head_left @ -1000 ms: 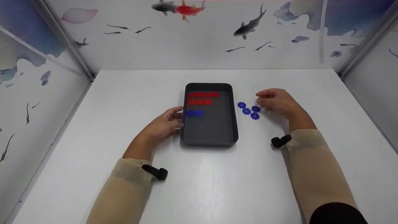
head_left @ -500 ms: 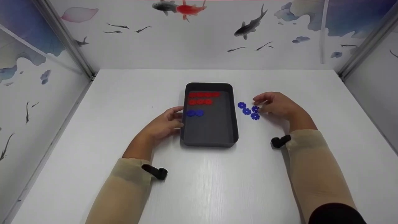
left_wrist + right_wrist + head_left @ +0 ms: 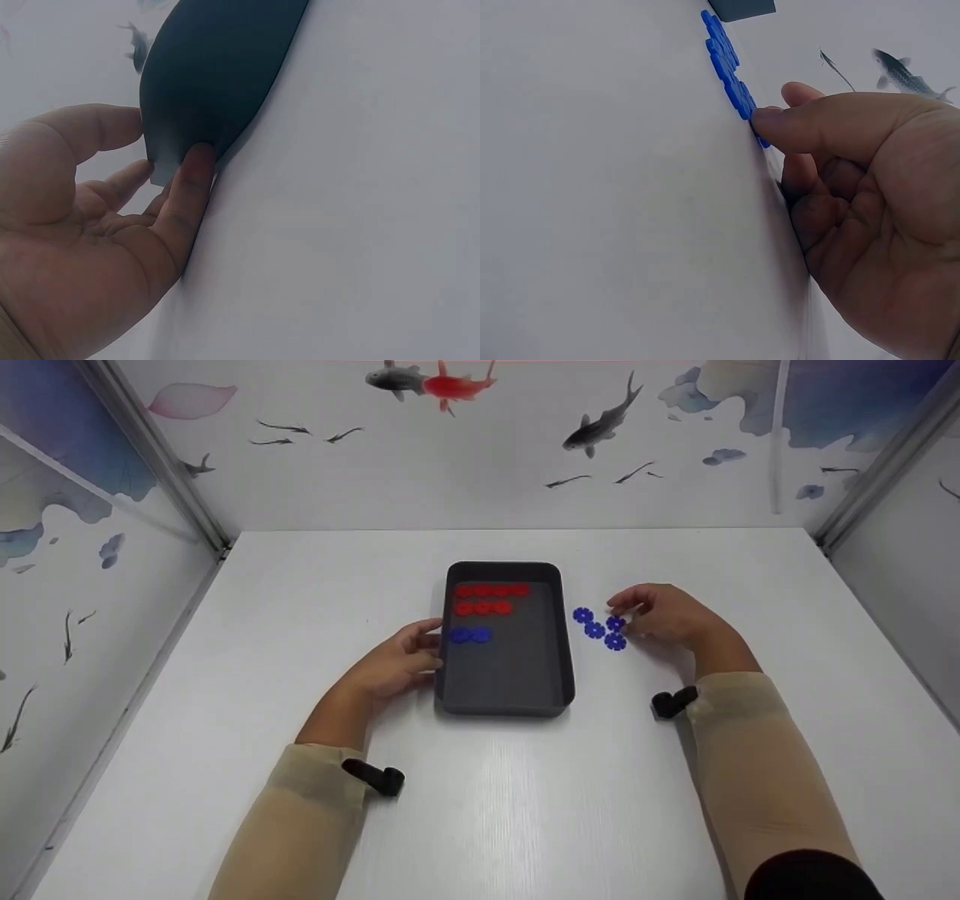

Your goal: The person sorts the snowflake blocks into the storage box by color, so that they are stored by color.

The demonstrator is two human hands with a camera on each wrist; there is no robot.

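A dark grey rectangular tray [image 3: 499, 682] stands mid-table. My left hand [image 3: 397, 664] rests fingertips and thumb against its left outer wall, fingers not wrapped round the rim; the left wrist view shows this contact with the tray wall [image 3: 217, 67]. To the tray's right lie several loose blue flower-shaped plastic discs [image 3: 594, 630]. At the rightmost of them is my right hand [image 3: 667, 615], thumb touching or almost touching a blue disc [image 3: 739, 94], index finger apart from the thumb on the far side. The other right fingers are loosely bent.
Inside the tray, several red flower discs [image 3: 484, 607] form two rows near the far end. Two blue discs [image 3: 471, 635] sit below them by the left wall. White panels [image 3: 495, 487] with painted fish enclose the white table [image 3: 487, 810].
My right hand has come slightly left and nearer, so its thumb now reaches the right-hand blue disc. My left hand and the tray stay where they were.
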